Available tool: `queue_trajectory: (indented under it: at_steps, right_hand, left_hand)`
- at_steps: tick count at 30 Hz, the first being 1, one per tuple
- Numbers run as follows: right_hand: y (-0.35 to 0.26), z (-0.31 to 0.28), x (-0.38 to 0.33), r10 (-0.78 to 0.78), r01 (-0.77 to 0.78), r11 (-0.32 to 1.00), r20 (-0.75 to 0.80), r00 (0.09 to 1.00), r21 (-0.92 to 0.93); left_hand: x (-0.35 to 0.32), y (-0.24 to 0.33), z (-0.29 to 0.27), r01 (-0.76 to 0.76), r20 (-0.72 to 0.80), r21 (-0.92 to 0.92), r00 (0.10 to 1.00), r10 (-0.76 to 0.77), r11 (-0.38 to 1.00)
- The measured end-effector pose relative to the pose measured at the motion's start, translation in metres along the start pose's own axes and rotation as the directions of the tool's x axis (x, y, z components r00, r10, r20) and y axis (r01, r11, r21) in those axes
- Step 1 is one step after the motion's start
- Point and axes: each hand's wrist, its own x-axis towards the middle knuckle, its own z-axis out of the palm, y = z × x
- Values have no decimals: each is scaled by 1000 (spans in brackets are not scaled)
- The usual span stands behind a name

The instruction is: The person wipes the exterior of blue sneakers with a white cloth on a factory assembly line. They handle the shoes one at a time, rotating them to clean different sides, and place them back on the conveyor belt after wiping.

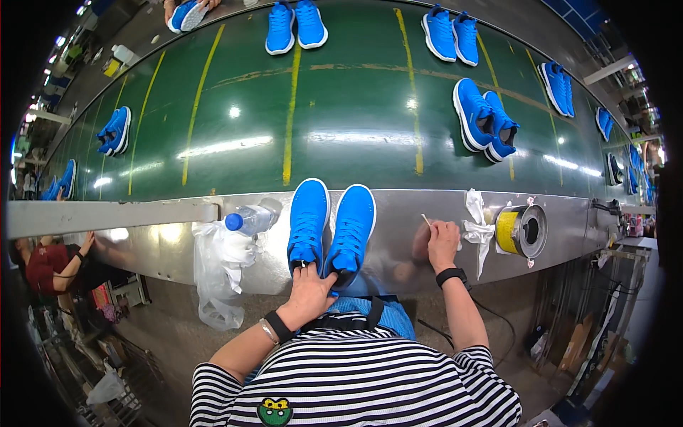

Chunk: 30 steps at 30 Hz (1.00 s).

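Metal ledge (pixel 395 235), on it blue shoes (pixel 308 219), bottle (pixel 252 220), can (pixel 507 230)

No readable text, yellow label (pixel 506 230) (too small to make out), round tin (pixel 525 214)

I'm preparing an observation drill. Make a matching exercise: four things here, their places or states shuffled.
1. Left hand
2. Right hand
3. Clear bottle
4. Round can

A. Has a yellow side
B. Holds a thin pale stick
C. At the openings of the nearest blue shoes
D. Blue-capped, left of those shoes

Pairs: 1-C, 2-B, 3-D, 4-A
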Motion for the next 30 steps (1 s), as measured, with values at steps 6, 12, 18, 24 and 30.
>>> queue_trajectory:
  at_steps: [6,12,18,24,30]
  right_hand:
    - [-79,-44,-22,-34,-227,778,401,916,585]
    - [-129,38,-81,-18,-541,441,610,792,716]
    - [-131,6,-56,7,-603,287,628,778,744]
    - [-108,7,-81,-101,-397,417,476,874,817]
    - [-116,-5,-87,-105,-311,546,432,896,778]
  left_hand:
    - [-32,-23,-20,113,-275,-561,909,-313,820]
    - [7,-83,38,204,86,-959,871,-483,197]
    - [-5,-87,29,436,421,-897,798,-431,-69]
    - [-17,-66,42,14,-84,-965,929,-361,260]
    - [-15,-68,44,-56,19,-984,914,-406,-171]
